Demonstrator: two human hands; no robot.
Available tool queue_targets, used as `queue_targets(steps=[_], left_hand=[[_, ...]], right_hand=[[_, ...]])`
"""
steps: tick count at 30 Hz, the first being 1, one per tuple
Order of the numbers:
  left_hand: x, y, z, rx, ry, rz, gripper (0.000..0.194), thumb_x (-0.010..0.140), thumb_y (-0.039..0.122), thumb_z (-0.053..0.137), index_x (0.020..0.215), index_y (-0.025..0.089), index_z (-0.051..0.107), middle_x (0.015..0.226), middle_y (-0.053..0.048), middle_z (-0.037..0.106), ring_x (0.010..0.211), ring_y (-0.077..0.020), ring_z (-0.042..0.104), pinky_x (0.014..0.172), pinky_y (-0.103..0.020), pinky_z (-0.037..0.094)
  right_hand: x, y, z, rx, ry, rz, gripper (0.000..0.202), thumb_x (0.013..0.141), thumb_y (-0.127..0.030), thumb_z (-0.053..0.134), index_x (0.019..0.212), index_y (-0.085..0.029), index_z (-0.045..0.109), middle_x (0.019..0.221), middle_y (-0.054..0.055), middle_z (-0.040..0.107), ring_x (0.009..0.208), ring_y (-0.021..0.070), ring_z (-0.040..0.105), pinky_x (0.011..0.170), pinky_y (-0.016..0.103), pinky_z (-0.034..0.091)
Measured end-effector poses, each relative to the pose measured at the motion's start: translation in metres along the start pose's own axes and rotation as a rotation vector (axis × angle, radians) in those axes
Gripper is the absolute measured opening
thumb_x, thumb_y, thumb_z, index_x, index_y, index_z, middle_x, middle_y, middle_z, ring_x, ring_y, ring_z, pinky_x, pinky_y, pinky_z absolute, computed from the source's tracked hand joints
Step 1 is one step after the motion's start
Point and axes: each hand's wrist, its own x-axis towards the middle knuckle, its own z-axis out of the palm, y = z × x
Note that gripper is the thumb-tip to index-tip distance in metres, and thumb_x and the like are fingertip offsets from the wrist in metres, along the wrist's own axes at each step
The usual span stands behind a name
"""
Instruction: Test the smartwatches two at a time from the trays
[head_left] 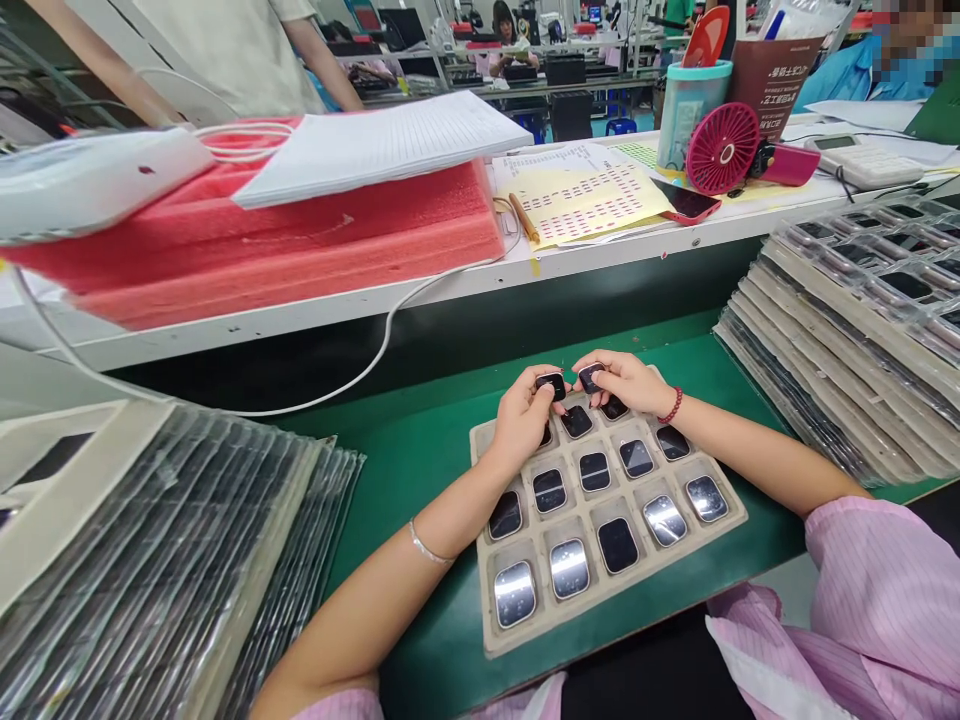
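Observation:
My left hand (pixel 525 412) pinches a dark, rounded-square watch face (pixel 551 386) between thumb and fingers. A similar watch face (pixel 590 377) is gripped by my right hand (pixel 624 381), close beside the first. Both hands are over the far edge of a beige compartment tray (pixel 611 612). In its pockets lie several more watch faces, glossy black with pale rims; one (pixel 618 545) looks fully dark, while another (pixel 570 568) reflects the light. My hands partly cover the far row of pockets.
Tall stacks of trays stand at left (pixel 247 560) and right (pixel 840 370) of the green work surface (pixel 420 560). Behind, a white shelf (pixel 600 235) bears red foam (pixel 300 250), papers, a phone (pixel 686 202) and a pink fan (pixel 722 148). A white cable (pixel 386 335) hangs off its edge. People are beyond.

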Motion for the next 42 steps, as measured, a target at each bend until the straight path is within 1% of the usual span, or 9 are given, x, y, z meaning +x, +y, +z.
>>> queue_targets(steps=[4,8,12,20,24,28,33,38,42], left_hand=[[-0.0017,0.0050,0.0010,-0.048,0.012,0.007,0.031,0.077,0.022,0.064,0.107,0.019,0.059,0.093,-0.004,0.070,0.063,-0.0117,0.062,0.061,-0.025,0.049],[-0.0019,0.0068,0.0009,-0.068,0.006,0.010,0.028,0.076,0.024,0.066,0.103,0.018,0.060,0.089,-0.003,0.070,0.061,-0.0114,0.061,0.064,-0.027,0.051],[-0.0013,0.0056,0.0001,-0.078,0.005,0.019,0.029,0.076,0.024,0.068,0.103,0.018,0.061,0.091,-0.004,0.071,0.061,-0.0117,0.061,0.064,-0.027,0.052],[-0.0010,0.0036,-0.0008,-0.096,-0.010,0.000,0.033,0.075,0.024,0.069,0.107,0.019,0.061,0.093,-0.004,0.071,0.065,-0.0131,0.063,0.069,-0.029,0.053],[0.0001,0.0016,-0.0012,-0.085,-0.011,0.037,0.042,0.073,0.022,0.071,0.114,0.019,0.060,0.100,-0.006,0.071,0.082,-0.0171,0.067,0.074,-0.029,0.053],[0.0006,0.0004,-0.0009,-0.109,-0.033,0.005,0.043,0.075,0.022,0.067,0.117,0.019,0.060,0.097,-0.005,0.071,0.069,-0.0144,0.064,0.071,-0.031,0.054],[-0.0002,0.0011,-0.0005,-0.097,-0.007,0.038,0.053,0.068,0.014,0.069,0.119,0.020,0.060,0.099,-0.005,0.071,0.094,-0.0200,0.068,0.081,-0.031,0.054],[-0.0001,0.0021,-0.0017,-0.100,-0.032,0.004,0.042,0.078,0.027,0.067,0.119,0.018,0.061,0.093,-0.006,0.072,0.064,-0.0143,0.064,0.067,-0.030,0.054],[0.0012,0.0012,-0.0012,-0.169,-0.043,-0.019,0.062,0.069,0.017,0.068,0.129,0.020,0.052,0.100,-0.005,0.071,0.071,-0.0150,0.066,0.068,-0.029,0.054]], right_hand=[[-0.0006,-0.0010,-0.0004,0.019,0.024,-0.063,0.039,0.083,-0.010,0.056,0.121,-0.017,0.056,0.109,0.007,0.069,0.073,0.0106,0.070,0.060,0.020,0.058],[-0.0015,-0.0008,-0.0010,0.030,-0.028,-0.080,0.042,0.083,-0.013,0.058,0.124,-0.017,0.056,0.110,0.007,0.070,0.077,0.0121,0.071,0.064,0.022,0.059],[-0.0018,0.0001,-0.0012,0.023,-0.054,-0.089,0.044,0.082,-0.012,0.057,0.126,-0.018,0.055,0.117,0.008,0.069,0.080,0.0121,0.071,0.067,0.023,0.059],[-0.0016,0.0001,-0.0013,0.008,-0.061,-0.089,0.041,0.084,-0.013,0.057,0.125,-0.017,0.056,0.109,0.007,0.070,0.076,0.0117,0.071,0.065,0.022,0.059],[-0.0019,-0.0005,-0.0010,0.000,-0.056,-0.093,0.045,0.080,-0.011,0.059,0.125,-0.018,0.055,0.112,0.007,0.069,0.079,0.0124,0.071,0.070,0.024,0.060],[-0.0021,-0.0006,-0.0009,-0.005,-0.059,-0.082,0.043,0.081,-0.013,0.057,0.124,-0.018,0.056,0.109,0.007,0.069,0.077,0.0120,0.071,0.067,0.023,0.059],[-0.0027,-0.0017,-0.0004,-0.006,-0.057,-0.105,0.049,0.077,-0.012,0.061,0.125,-0.019,0.055,0.116,0.008,0.068,0.084,0.0144,0.071,0.074,0.027,0.060],[-0.0021,0.0001,-0.0010,0.009,-0.054,-0.077,0.043,0.082,-0.015,0.057,0.124,-0.018,0.056,0.112,0.008,0.069,0.076,0.0123,0.071,0.065,0.023,0.058],[-0.0012,0.0014,-0.0018,0.028,-0.071,-0.079,0.052,0.075,-0.008,0.057,0.126,-0.018,0.052,0.116,0.008,0.068,0.081,0.0125,0.071,0.071,0.023,0.058]])
